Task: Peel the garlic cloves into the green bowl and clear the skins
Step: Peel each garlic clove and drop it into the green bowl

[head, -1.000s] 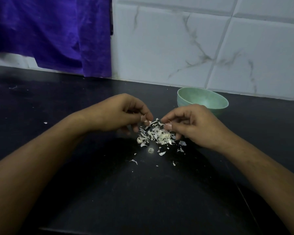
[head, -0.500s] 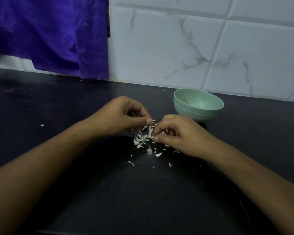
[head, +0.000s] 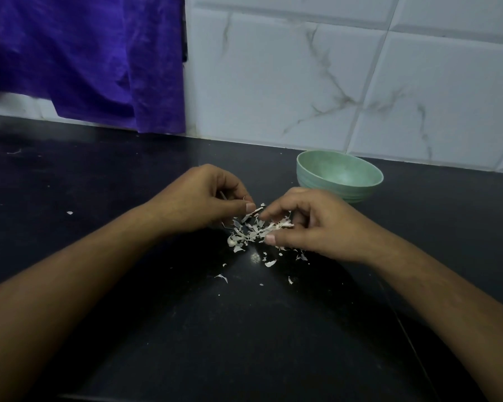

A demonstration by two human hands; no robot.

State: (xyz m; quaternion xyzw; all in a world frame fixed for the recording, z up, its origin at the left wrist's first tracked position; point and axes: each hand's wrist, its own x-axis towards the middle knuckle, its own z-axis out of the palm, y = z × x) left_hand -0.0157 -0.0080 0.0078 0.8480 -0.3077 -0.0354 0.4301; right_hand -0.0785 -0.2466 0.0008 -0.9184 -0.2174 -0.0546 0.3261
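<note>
L to R on head cam. Purple cloth [head: 84, 59] hangs back-left above the black counter [head: 70, 175]. Left hand [head: 198, 198]: fingers curled, thumb + index pinching a skin strip [head: 253, 211] at the pile's left edge. Skins [head: 253, 232] lie in a loose pile btw the two hands, with stray flakes nearer me. Right hand [head: 311, 224]: fingers curled, thumb + index gripping a pale piece [head: 280, 225]. Its long axis runs approx L-R, pointing at the left hand. Can't tell if there's a clove inside or just skin. Green bowl [head: 340, 175] sits upright just behind the right hand, so imo that hand is nearer for the drop. Bowl's near wall hides part of its floor. Rounded white bit [head: 232, 240] at pile's front-left is maybe a clove, too small to call.
</note>
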